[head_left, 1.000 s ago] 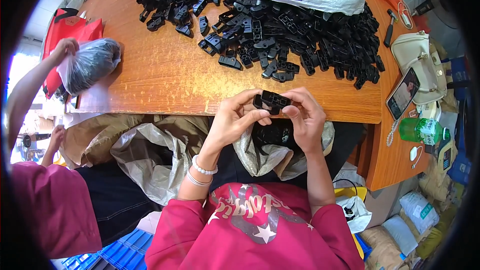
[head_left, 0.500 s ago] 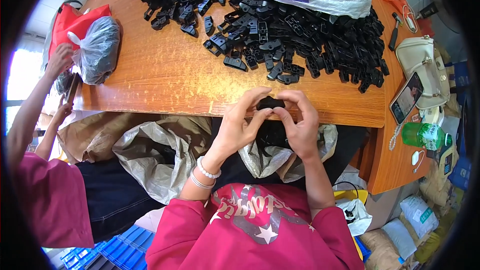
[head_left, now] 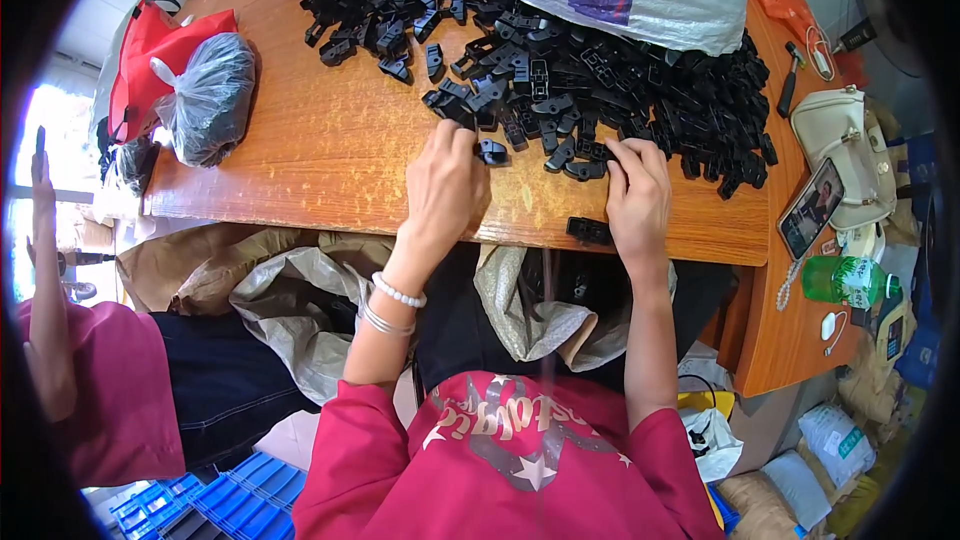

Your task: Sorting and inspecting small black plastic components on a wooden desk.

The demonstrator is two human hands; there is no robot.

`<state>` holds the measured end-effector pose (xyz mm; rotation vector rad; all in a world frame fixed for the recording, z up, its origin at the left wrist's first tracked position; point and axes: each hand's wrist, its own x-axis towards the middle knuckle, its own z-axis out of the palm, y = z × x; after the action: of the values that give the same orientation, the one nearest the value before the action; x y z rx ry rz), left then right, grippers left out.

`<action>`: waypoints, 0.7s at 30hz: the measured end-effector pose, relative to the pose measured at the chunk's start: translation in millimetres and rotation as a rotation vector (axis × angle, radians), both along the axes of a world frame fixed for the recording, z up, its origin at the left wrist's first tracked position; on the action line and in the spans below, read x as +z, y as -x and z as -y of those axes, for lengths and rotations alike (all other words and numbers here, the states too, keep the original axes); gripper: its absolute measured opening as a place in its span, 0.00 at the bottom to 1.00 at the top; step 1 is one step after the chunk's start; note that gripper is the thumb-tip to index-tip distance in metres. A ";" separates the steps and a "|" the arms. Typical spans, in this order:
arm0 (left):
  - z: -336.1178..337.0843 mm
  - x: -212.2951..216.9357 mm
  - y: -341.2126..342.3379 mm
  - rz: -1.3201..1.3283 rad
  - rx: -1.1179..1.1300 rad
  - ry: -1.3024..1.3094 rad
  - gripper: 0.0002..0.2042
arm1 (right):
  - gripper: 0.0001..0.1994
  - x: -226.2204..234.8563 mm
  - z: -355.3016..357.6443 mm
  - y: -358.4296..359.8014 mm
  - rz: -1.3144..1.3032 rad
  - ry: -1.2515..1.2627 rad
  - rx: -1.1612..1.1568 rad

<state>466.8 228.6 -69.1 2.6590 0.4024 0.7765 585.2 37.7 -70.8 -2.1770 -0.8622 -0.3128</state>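
Both my hands are at the near edge of a heap of black plastic parts [head_left: 690,105] on the wooden table. My left hand [head_left: 438,185], with bracelets at the wrist, has its fingers curled down over a small black plastic part [head_left: 491,152]; its underside is hidden. To the right, my right hand [head_left: 638,190] pinches another black part [head_left: 597,149] between thumb and fingers at the heap's front. A single black plastic piece [head_left: 588,230] lies by the table's front edge, just left of my right wrist.
An open woven sack [head_left: 500,310] sits below the table edge, a faint blurred streak above it. A white sack [head_left: 670,0] rests on the heap. Rightward are a hammer [head_left: 790,80], handbag [head_left: 845,155], phone [head_left: 812,208] and green bottle [head_left: 845,281]. A co-worker's arm [head_left: 47,290] shows left.
My hands were together over the table edge around a black part; now they are apart and farther forward at the heap. The co-worker's hands have left the clear bag. The view has shifted slightly.
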 end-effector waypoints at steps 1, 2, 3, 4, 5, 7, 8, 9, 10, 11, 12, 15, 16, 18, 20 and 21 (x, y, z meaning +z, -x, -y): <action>4.5 0.3 0.7 0.065 -0.001 0.175 0.11 | 0.10 0.5 0.2 -1.0 0.001 0.001 -0.002; 9.9 1.5 1.3 0.128 -0.001 0.350 0.12 | 0.11 1.1 0.7 -1.7 0.008 0.021 0.009; 16.7 5.2 6.6 0.042 0.030 0.561 0.16 | 0.12 1.1 1.5 -2.2 0.015 0.041 0.020; 19.0 6.6 10.3 0.033 -0.006 0.665 0.18 | 0.12 1.1 1.0 -1.5 0.015 0.042 0.026; 20.2 7.3 12.5 0.025 -0.043 0.768 0.19 | 0.12 0.6 1.1 -0.4 0.025 0.044 0.018; 22.3 8.9 13.8 0.071 -0.148 0.780 0.19 | 0.12 -1.8 1.3 0.5 0.035 0.047 0.010; 23.6 9.8 15.7 0.030 -0.163 1.040 0.18 | 0.12 -3.9 1.6 0.5 -0.004 0.011 0.003; 25.1 11.4 17.3 -0.014 -0.179 1.300 0.17 | 0.12 -4.8 1.9 0.5 -0.042 -0.025 -0.004; 26.9 15.4 18.3 0.002 -0.169 1.417 0.14 | 0.12 -5.0 1.6 0.4 -0.040 -0.024 -0.006; 26.1 12.8 17.9 0.003 -0.172 1.417 0.14 | 0.10 -4.9 0.8 0.3 0.001 -0.027 0.006; 23.8 7.1 17.5 0.020 -0.164 1.491 0.12 | 0.09 -4.6 0.3 0.5 0.042 -0.030 0.018; 15.0 -1.7 26.1 0.036 -0.193 1.600 0.12 | 0.08 4.9 0.8 5.3 -0.010 -0.076 0.050; 16.2 1.9 28.1 0.034 -0.199 1.626 0.14 | 0.07 8.2 2.4 8.3 -0.027 -0.036 0.093; 11.3 0.9 33.4 0.039 -0.318 1.785 0.19 | 0.07 14.1 2.8 15.5 -0.063 0.018 0.171; 21.7 5.2 33.0 0.075 -0.299 1.746 0.19 | 0.08 10.3 -1.8 20.8 -0.050 0.079 0.181; 25.8 6.6 32.4 0.112 -0.281 1.707 0.19 | 0.11 11.8 -3.0 23.5 -0.046 0.160 0.165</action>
<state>434.4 202.8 -62.5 1.0141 0.3632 0.2016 561.6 40.7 -59.1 -2.2315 -1.0655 -0.1147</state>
